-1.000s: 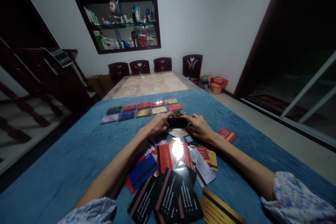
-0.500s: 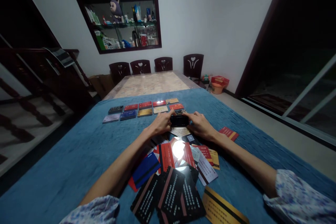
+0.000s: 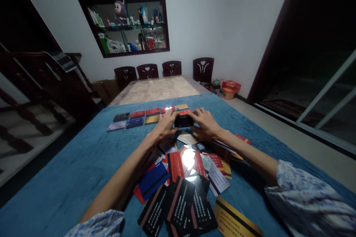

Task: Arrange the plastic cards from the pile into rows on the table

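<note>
Between my two hands is a dark stack of cards, gripped from both sides above the blue cloth. My left hand has its fingers on the left end, and my right hand is on the right end. Just behind lie two rows of neat card piles, with a red pile, a blue pile and a gold pile among them; my hands cover some of the front row. Below my wrists spreads a loose heap of cards, including black cards, a blue card and red cards.
A blue cloth covers the near part of the table. A gold card lies at the front right, and red cards sit beyond my right forearm. Chairs stand at the far end, below a wall shelf.
Both hands have moved slightly away from me and left with the dark stack. A red card pile behind it is now mostly hidden.
</note>
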`<state>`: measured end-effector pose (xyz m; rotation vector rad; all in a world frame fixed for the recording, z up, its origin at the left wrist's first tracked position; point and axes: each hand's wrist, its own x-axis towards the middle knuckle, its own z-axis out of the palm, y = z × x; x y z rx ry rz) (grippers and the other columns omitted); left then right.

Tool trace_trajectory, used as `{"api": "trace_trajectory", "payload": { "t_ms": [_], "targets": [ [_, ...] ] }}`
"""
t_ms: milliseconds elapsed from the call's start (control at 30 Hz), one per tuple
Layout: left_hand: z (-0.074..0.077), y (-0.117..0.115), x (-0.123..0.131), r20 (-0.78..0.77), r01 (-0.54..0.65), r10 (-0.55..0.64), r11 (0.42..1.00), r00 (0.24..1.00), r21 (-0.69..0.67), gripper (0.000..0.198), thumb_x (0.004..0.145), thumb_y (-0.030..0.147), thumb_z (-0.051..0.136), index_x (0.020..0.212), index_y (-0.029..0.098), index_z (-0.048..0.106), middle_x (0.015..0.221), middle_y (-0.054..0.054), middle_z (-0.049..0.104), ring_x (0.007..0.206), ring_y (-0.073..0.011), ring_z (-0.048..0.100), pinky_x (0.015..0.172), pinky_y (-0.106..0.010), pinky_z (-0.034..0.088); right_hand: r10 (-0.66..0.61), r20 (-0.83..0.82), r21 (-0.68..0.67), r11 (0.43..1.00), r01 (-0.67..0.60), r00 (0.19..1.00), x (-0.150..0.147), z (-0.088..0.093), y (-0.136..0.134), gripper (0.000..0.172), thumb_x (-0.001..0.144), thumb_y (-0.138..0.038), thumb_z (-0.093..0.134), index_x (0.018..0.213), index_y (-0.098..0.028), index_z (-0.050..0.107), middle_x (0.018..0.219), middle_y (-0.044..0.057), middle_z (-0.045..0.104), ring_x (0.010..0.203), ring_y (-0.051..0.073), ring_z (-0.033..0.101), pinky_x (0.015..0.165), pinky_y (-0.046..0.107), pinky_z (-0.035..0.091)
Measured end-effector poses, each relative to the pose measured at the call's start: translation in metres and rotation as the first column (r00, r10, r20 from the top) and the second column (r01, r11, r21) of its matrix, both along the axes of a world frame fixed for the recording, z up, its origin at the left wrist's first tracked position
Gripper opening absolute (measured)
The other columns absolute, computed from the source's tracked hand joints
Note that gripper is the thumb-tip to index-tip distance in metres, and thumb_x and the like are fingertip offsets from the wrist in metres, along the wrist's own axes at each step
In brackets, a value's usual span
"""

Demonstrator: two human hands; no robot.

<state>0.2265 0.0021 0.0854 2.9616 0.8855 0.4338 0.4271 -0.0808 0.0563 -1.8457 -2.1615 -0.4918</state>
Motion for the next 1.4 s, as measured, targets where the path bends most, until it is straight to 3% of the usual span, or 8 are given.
{"api": "trace_trajectory", "payload": {
  "t_ms": [233, 567, 1000, 1400],
  "targets": [
    [0.004, 0.018, -0.018, -0.019, -0.113, 0.115, 0.991, 0.993, 0.068, 0.054, 0.078, 0.023, 0.065, 0.13, 0.022, 0.051, 0.124, -0.012, 0.053, 0.118, -0.0314, 0.046, 0.092, -0.048, 0.042, 0.041, -0.018, -0.037, 0.998, -0.042, 0.999, -0.014, 0.014, 0.028, 0.057, 0.085, -0.037, 0.066, 0.139, -0.022, 0.052, 0.137, 0.015, 0.052, 0.113, 0.031, 0.04, 0.08, 0.038, 0.036],
    [-0.017, 0.038, -0.027, -0.071, -0.164, 0.163, 0.986, 0.984, -0.004, 0.041, 0.08, 0.028, 0.068, 0.121, 0.023, 0.061, 0.122, -0.01, 0.061, 0.118, -0.0328, 0.045, 0.097, -0.051, 0.038, 0.017, -0.114, -0.17, 0.985, -0.036, 0.993, -0.023, -0.007, 0.056, 0.047, 0.087, -0.035, 0.066, 0.133, -0.026, 0.059, 0.135, 0.012, 0.057, 0.115, 0.031, 0.042, 0.083, 0.039, 0.037],
    [-0.038, 0.054, -0.031, -0.094, -0.227, 0.215, 0.963, 0.972, -0.145, 0.034, 0.079, 0.026, 0.068, 0.113, 0.023, 0.07, 0.121, -0.011, 0.066, 0.124, -0.0356, 0.048, 0.099, -0.051, 0.038, 0.03, -0.167, -0.228, 0.971, -0.068, 0.985, -0.028, -0.027, 0.064, 0.035, 0.092, -0.036, 0.062, 0.125, -0.027, 0.066, 0.131, 0.009, 0.063, 0.112, 0.029, 0.045, 0.085, 0.04, 0.036],
    [-0.035, 0.051, -0.03, -0.092, -0.228, 0.216, 0.962, 0.972, -0.15, 0.033, 0.08, 0.028, 0.067, 0.112, 0.024, 0.073, 0.123, -0.011, 0.067, 0.124, -0.037, 0.048, 0.1, -0.052, 0.037, 0.024, -0.177, -0.258, 0.964, -0.07, 0.984, -0.028, -0.026, 0.062, 0.039, 0.092, -0.038, 0.058, 0.129, -0.026, 0.064, 0.133, 0.01, 0.062, 0.114, 0.031, 0.045, 0.087, 0.044, 0.038]
  ]
}}
